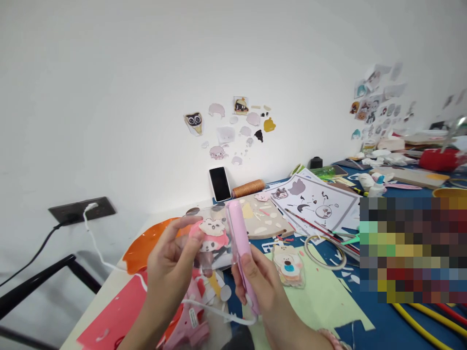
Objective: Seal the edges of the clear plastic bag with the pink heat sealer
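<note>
My left hand (175,248) pinches a clear plastic sleeve (215,262) with a pink and white paper cut-out character (211,233) inside it. My right hand (259,277) is wrapped round a slim pink flat iron (240,233), held upright with a white cord running from its lower end. The sleeve's right edge lies at the iron's plates; whether they press on it I cannot tell. Beside my right hand, a finished-looking bear cut-out in clear plastic (288,265) rests on pale green paper (321,306).
An orange sheet (146,243) and red paper (105,316) lie at the left. Behind are a phone (220,183), a brown thread spool (248,188) and a printed pattern sheet (343,199). A tape roll (345,262) sits at right. The white cord (98,253) reaches a wall socket (69,212).
</note>
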Demonstrator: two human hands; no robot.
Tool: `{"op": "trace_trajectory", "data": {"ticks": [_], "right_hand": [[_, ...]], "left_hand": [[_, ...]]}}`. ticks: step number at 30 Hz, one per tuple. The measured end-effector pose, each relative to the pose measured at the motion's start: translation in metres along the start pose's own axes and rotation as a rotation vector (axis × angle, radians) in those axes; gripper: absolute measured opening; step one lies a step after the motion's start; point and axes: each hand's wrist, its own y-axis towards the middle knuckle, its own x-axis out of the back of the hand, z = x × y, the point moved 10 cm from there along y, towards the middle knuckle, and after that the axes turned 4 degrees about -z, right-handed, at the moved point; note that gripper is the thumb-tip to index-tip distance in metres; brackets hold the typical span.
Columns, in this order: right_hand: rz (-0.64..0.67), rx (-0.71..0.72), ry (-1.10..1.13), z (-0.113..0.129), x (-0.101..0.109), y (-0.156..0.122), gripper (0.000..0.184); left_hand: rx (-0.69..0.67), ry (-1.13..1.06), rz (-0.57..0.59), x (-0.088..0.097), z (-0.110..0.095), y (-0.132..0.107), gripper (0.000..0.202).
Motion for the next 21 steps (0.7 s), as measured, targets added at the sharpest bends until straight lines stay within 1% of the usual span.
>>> {"op": "trace_trajectory", "data": {"ticks": [5, 7, 9, 12, 14, 16, 19, 21], "right_hand": [[-0.035, -0.001, -0.048, 0.000, 0.006, 0.000, 0.039], [-0.041, 0.020, -0.073, 0.002, 0.007, 0.000, 0.039], [-0.041, 0.050, -0.110, 0.004, 0.008, 0.000, 0.038], [-0.060, 0.076, -0.171, 0.005, 0.011, 0.002, 0.036], [-0.082, 0.076, -0.205, 0.004, 0.014, 0.003, 0.036], [-0.097, 0.072, -0.226, 0.003, 0.015, 0.004, 0.037], [-0.100, 0.077, -0.220, 0.002, 0.015, 0.004, 0.036], [-0.089, 0.081, -0.194, 0.003, 0.013, 0.003, 0.037]], "left_hand": [[-0.009, 0.057, -0.014, 0.003, 0.002, 0.003, 0.012], [-0.001, 0.050, 0.024, 0.000, 0.005, 0.004, 0.020], [0.036, 0.028, 0.087, -0.005, 0.011, 0.006, 0.027], [0.094, 0.031, 0.147, -0.010, 0.017, 0.006, 0.024], [0.093, 0.049, 0.146, -0.009, 0.015, 0.007, 0.022], [0.058, 0.070, 0.132, -0.006, 0.009, 0.006, 0.025], [0.008, 0.139, 0.065, 0.001, 0.000, 0.003, 0.029], [-0.011, 0.167, 0.036, 0.005, -0.005, 0.001, 0.025]]}}
